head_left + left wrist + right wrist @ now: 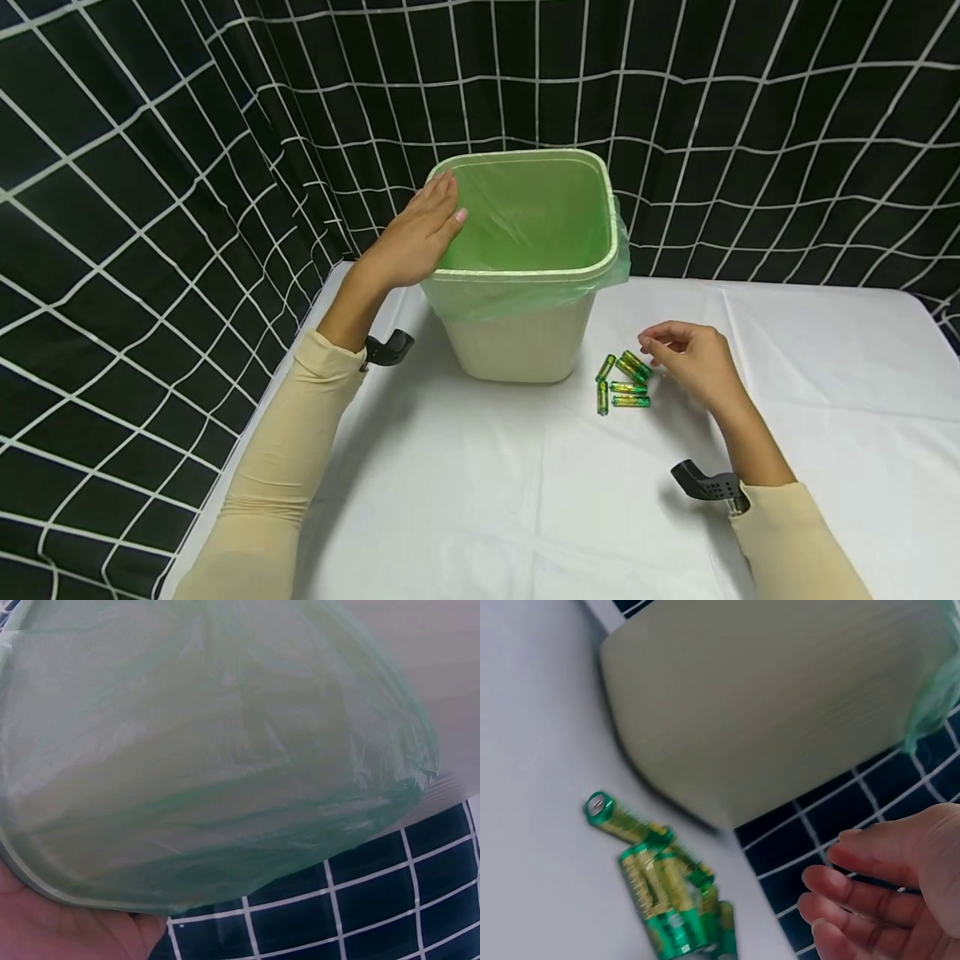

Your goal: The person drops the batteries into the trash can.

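A pale bin point(517, 337) with a green plastic liner point(495, 304) folded over its rim stands at the back of the table. My left hand point(422, 229) rests on the bin's left rim, fingers straight; the left wrist view shows part of that hand point(75, 926) under the rim and liner. Several green and gold batteries point(628, 388) lie on the table to the right of the bin. Just beside them hovers my right hand point(693, 358), fingers loosely bent and holding nothing. In the right wrist view, the batteries point(664, 900) sit apart from the right hand point(892, 885).
A white cloth covers the table point(465, 492). Black curtains with a white grid point(750, 150) hang behind and along the left side. Each wrist wears a black camera mount, such as the right one point(705, 482).
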`<state>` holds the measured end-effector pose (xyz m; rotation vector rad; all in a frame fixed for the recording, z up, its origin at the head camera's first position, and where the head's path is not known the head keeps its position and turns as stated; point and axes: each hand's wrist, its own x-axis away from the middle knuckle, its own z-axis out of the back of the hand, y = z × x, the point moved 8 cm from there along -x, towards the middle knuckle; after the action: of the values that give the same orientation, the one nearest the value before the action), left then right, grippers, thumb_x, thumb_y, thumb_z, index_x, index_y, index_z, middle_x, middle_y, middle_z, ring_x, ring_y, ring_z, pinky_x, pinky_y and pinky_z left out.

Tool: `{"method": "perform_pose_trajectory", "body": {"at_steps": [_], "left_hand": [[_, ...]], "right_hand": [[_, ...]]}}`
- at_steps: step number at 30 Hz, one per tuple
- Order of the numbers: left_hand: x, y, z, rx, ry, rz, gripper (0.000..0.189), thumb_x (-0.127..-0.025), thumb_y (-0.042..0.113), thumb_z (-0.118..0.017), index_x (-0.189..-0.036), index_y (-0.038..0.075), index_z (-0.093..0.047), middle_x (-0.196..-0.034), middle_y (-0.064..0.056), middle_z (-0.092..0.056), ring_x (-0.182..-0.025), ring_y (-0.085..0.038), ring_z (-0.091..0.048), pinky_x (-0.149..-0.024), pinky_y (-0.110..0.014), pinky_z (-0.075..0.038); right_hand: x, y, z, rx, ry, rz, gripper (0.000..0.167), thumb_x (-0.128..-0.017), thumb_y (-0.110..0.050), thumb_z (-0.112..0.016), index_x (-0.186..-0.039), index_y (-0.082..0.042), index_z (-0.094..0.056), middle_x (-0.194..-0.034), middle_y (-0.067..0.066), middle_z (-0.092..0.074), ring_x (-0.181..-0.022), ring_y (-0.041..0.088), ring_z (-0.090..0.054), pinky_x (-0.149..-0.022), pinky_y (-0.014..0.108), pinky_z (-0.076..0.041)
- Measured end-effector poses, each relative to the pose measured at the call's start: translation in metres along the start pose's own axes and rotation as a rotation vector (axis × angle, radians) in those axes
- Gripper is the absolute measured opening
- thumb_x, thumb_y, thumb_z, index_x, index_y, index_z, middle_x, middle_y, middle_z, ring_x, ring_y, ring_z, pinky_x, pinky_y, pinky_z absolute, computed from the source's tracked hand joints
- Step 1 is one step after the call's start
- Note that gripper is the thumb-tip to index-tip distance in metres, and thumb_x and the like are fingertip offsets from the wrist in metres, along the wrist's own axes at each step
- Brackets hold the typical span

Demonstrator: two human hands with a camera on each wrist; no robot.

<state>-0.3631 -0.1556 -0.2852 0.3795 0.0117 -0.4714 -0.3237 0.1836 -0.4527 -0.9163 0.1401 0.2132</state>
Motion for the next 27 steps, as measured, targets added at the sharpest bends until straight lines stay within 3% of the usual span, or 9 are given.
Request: {"method": "perform_pose_trajectory", "body": {"at_steps": [7,13,19,27], "left_hand": [[0.000,0.001,-0.001,-0.002,-0.011,0.000,0.062,-0.113,0.035,-0.021,-0.159,-0.005,-0.007,-0.169,-0.016,-0.001,-0.156,-0.025,0.006,-0.123,-0.027,0.006],[0.000,0.000,0.001,-0.015,-0.014,0.002,0.062,-0.113,0.035,-0.021,-0.159,-0.004,-0.006,-0.169,-0.016,0.000,-0.156,-0.024,0.006,-0.124,-0.028,0.006],[0.001,-0.001,0.000,-0.014,-0.013,0.004,0.062,-0.113,0.035,-0.021,-0.159,-0.004,-0.006,-0.169,-0.016,-0.001,-0.156,-0.024,0.006,-0.123,-0.027,0.006],[0.000,-0.002,0.001,-0.007,-0.007,-0.005,0.062,-0.113,0.036,-0.021,-0.159,-0.004,-0.007,-0.169,-0.016,0.000,-0.156,-0.025,0.006,-0.124,-0.028,0.006]], "right_hand": [[-0.003,0.027,-0.012,0.031,-0.054,-0.054,0.019,-0.096,-0.016,-0.069,-0.105,0.000,-0.076,-0.074,0.016,-0.072,-0.057,0.016,-0.065,-0.048,0.024,-0.047],[-0.001,0.038,-0.020,0.012,-0.096,-0.098,0.019,-0.096,-0.012,-0.068,-0.105,0.004,-0.073,-0.082,0.019,-0.073,-0.055,0.021,-0.066,-0.047,0.028,-0.052],[0.000,0.048,-0.026,0.043,-0.108,-0.133,0.017,-0.095,-0.011,-0.070,-0.103,0.003,-0.073,-0.088,0.017,-0.073,-0.057,0.016,-0.062,-0.049,0.026,-0.052],[0.000,0.050,-0.028,0.082,-0.099,-0.136,0.015,-0.094,-0.009,-0.071,-0.100,0.005,-0.074,-0.081,0.013,-0.072,-0.058,0.012,-0.062,-0.051,0.024,-0.051]]}}
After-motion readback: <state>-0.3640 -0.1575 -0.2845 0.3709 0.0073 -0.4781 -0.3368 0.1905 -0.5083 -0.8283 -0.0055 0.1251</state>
